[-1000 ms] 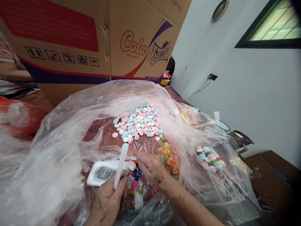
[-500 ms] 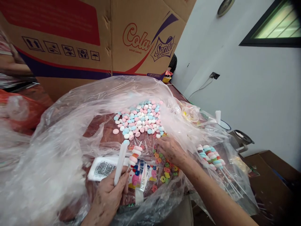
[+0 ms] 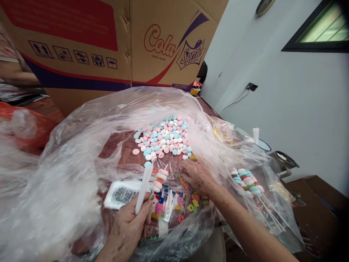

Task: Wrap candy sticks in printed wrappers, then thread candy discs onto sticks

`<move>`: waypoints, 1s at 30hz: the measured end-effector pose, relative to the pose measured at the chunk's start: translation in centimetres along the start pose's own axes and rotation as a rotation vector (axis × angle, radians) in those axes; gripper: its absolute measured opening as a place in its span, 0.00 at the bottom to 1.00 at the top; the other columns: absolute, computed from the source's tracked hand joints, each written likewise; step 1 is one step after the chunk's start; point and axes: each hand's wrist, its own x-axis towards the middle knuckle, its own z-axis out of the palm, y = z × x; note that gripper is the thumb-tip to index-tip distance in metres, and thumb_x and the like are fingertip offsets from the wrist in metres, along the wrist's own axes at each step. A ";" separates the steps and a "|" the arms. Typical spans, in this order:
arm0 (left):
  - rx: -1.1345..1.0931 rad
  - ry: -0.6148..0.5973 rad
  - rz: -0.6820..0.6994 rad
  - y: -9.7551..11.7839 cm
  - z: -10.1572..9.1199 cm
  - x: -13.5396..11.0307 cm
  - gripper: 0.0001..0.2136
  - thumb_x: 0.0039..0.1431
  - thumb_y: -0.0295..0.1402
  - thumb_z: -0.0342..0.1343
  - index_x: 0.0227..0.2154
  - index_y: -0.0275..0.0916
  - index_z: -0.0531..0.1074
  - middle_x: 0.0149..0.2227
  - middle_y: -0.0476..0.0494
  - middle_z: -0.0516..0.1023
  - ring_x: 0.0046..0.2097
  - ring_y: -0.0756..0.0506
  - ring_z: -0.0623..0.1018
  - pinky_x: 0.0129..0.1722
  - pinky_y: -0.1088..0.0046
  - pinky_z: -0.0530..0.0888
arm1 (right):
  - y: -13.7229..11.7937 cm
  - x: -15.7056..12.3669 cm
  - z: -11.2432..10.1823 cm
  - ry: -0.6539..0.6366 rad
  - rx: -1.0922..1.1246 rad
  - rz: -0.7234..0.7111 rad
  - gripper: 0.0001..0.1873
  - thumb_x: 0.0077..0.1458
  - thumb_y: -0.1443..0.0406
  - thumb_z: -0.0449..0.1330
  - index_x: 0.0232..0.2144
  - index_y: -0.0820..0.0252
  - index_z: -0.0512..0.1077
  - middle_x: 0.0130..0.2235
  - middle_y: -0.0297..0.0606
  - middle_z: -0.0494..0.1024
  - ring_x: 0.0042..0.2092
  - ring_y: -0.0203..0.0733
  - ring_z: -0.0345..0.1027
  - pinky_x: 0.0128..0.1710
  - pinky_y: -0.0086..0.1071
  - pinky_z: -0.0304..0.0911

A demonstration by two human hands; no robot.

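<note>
My left hand (image 3: 131, 222) is closed around a long translucent white plastic strip (image 3: 143, 189) and the stick of a marshmallow skewer (image 3: 159, 180). Pink and white marshmallows with an orange-red ring between them are threaded on the skewer. Over the colourful gummy rings (image 3: 195, 200), my right hand (image 3: 197, 176) has its fingers bent and drawn together; its fingertips are partly hidden, so what they pinch cannot be made out. Beyond both hands lies a spread of pink, blue and white marshmallows (image 3: 163, 138). A blue marshmallow (image 3: 148, 164) shows at the strip's upper end.
Crumpled clear plastic sheeting (image 3: 68, 174) surrounds the candy. Several threaded marshmallow skewers (image 3: 248, 182) lie at the right. A white packet with a printed code (image 3: 110, 196) and colourful wrappers (image 3: 158, 207) lie near my left hand. A large cardboard box (image 3: 109, 36) stands behind; another person's arm (image 3: 20, 74) shows far left.
The whole view has shifted slightly. My right hand stays over the gummy rings, its fingers a little more curled. My left hand still holds the strip and the skewer.
</note>
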 end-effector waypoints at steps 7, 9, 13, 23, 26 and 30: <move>0.009 -0.031 0.055 0.0 0.2 0.2 0.16 0.53 0.47 0.61 0.33 0.37 0.77 0.15 0.55 0.67 0.19 0.51 0.63 0.17 0.78 0.57 | 0.3 0.2 0.4 0.091 0.454 -0.023 0.07 0.52 0.73 0.55 0.32 0.58 0.70 0.37 0.35 0.72 0.39 0.38 0.65 0.39 0.31 0.58; 0.043 -0.079 0.071 -0.2 0.0 0.3 0.15 0.56 0.46 0.59 0.33 0.37 0.77 0.16 0.54 0.67 0.19 0.51 0.62 0.17 0.78 0.57 | 0.1 0.2 0.7 0.144 0.777 0.076 0.06 0.50 0.70 0.58 0.33 0.58 0.71 0.35 0.33 0.73 0.36 0.38 0.66 0.38 0.32 0.59; 0.120 -0.121 0.100 -0.4 -0.4 0.4 0.15 0.58 0.44 0.56 0.35 0.37 0.79 0.17 0.54 0.67 0.19 0.50 0.62 0.17 0.78 0.58 | -1.5 0.0 0.6 0.100 1.402 0.223 0.10 0.51 0.63 0.64 0.37 0.59 0.74 0.29 0.31 0.75 0.32 0.38 0.68 0.37 0.34 0.63; 0.166 -0.115 0.178 1.1 -0.1 -0.1 0.14 0.58 0.44 0.56 0.34 0.40 0.82 0.15 0.53 0.69 0.19 0.48 0.64 0.21 0.76 0.65 | -1.9 0.3 -0.2 0.031 1.565 0.248 0.17 0.48 0.57 0.71 0.38 0.60 0.77 0.26 0.31 0.76 0.28 0.34 0.67 0.32 0.30 0.61; 0.217 -0.158 0.192 1.1 -0.3 0.1 0.15 0.59 0.44 0.56 0.34 0.40 0.82 0.15 0.52 0.69 0.19 0.48 0.66 0.21 0.76 0.66 | -1.8 0.6 -0.5 -0.012 1.535 0.218 0.16 0.50 0.56 0.70 0.38 0.60 0.77 0.26 0.31 0.75 0.28 0.33 0.66 0.31 0.29 0.61; 0.236 -0.180 0.207 1.0 -0.5 0.3 0.15 0.60 0.44 0.55 0.35 0.41 0.82 0.15 0.52 0.69 0.20 0.47 0.66 0.23 0.75 0.67 | -2.2 0.9 -1.0 -0.093 1.479 0.125 0.16 0.54 0.54 0.66 0.37 0.60 0.77 0.27 0.31 0.73 0.29 0.33 0.64 0.31 0.29 0.60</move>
